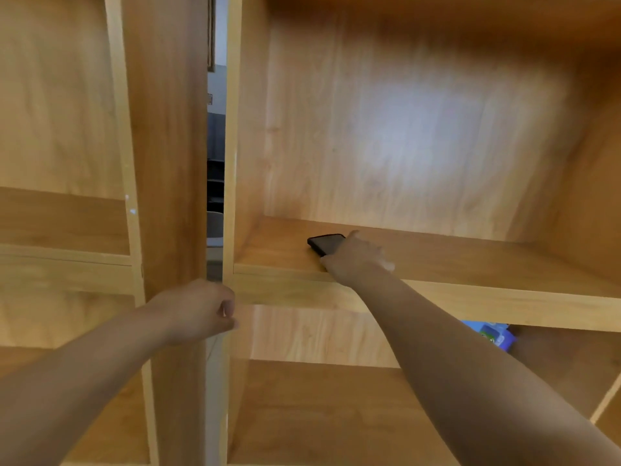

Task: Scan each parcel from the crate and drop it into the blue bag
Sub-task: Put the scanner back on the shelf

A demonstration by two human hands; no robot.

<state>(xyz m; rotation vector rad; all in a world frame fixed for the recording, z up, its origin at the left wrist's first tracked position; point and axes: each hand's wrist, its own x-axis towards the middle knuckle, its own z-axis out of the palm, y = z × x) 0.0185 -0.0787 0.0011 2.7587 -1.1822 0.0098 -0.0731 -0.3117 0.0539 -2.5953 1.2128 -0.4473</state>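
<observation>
1 head-worn wide-angle camera faces forward, very near a wooden shelf unit point(168, 163) that fills the frame; it looks slightly down onto the middle board point(453, 260) and up under the top board point(437, 11).

Storage or sorting room, stockroom kind, not living space. Evidence: two tall wood-laminate shelving units side by side, left unit point(60, 95) at 9 o'clock, right unit point(420, 129) spanning 12 to 3 o'clock, both split into big open cubbies. Narrow gap point(215, 95) between units at 11 o'clock shows grey wall and dark racks point(215, 183) beyond. Black handheld device point(326, 243) on right unit's shelf point(487, 260), near centre. Blue printed item point(494, 334) in lower cubby at 4 o'clock, mostly hidden.
</observation>
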